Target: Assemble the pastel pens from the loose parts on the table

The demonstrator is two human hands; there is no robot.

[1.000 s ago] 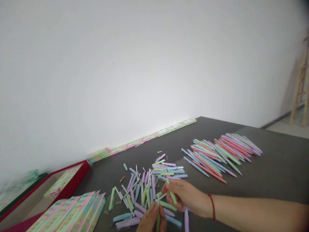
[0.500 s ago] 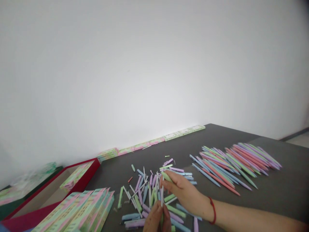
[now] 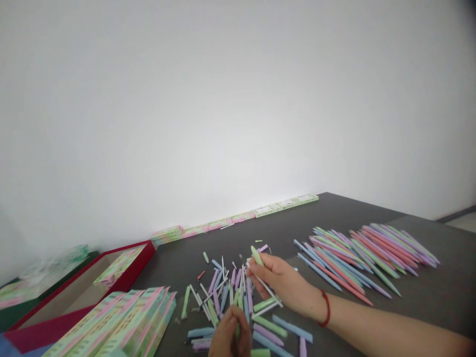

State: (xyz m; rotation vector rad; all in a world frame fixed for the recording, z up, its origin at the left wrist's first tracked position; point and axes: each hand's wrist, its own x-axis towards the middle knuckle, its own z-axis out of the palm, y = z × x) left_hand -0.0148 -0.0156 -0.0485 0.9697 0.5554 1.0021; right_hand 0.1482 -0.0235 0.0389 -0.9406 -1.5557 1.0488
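My right hand [image 3: 280, 282], with a red cord bracelet [image 3: 326, 308] on its wrist, is closed on a green pen part [image 3: 256, 255] whose tapered end points up and away. A thin white refill [image 3: 269, 291] slants down to the right from under those fingers. Lower and nearer, my left hand [image 3: 231, 333] pinches a green pen barrel [image 3: 237, 331], mostly hidden by thumb and fingers. Around and beneath both hands lie loose purple pen barrels [image 3: 267, 334], blue and green ones, and white refills [image 3: 201, 301].
Assembled-looking pens [image 3: 357, 258] in several colours lie in rows to the right. Stacked printed boxes [image 3: 122, 322] stand front left, beside a red-sided box [image 3: 143, 255]. More flat printed boxes [image 3: 264, 211] line the wall on the dark table [image 3: 290, 228]. Clear plastic [image 3: 55, 263] lies far left.
My hands have moved apart: the left went down and left, the right slightly up. The white refill, upright between them before, now slants under my right hand.
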